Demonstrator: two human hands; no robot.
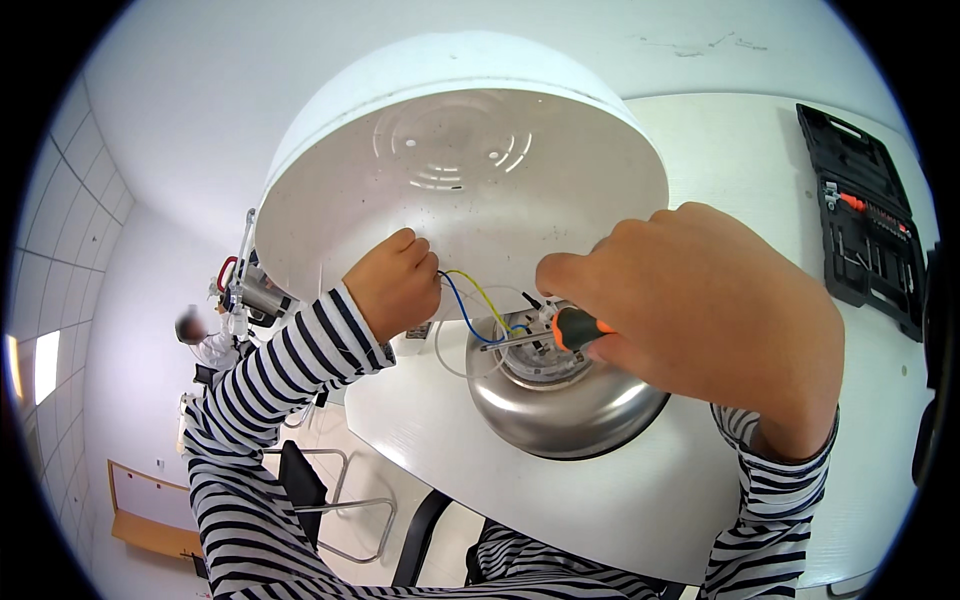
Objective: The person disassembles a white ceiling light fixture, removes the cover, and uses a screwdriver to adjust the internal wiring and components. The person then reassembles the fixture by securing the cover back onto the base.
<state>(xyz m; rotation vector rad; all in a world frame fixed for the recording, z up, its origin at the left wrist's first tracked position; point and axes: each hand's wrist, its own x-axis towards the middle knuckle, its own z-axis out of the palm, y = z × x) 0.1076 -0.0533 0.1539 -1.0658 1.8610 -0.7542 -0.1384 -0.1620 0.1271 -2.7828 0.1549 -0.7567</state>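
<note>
My left hand is closed, its fingers pinched around the upper ends of a blue wire and a yellow-green wire. These wires run down into the clear, round fitting on a shiny rounded metal body that rests on the table. In my right hand is a screwdriver with an orange and black handle; its shaft lies across the fitting, pointing left. A clear tube loops beside the metal body. Behind both hands a large white bowl-shaped shell stands tilted, its hollow side facing me.
An open black tool case lies on the white table at the far right. Chairs stand on the floor at lower left. Another person is in the background at left, near metal equipment.
</note>
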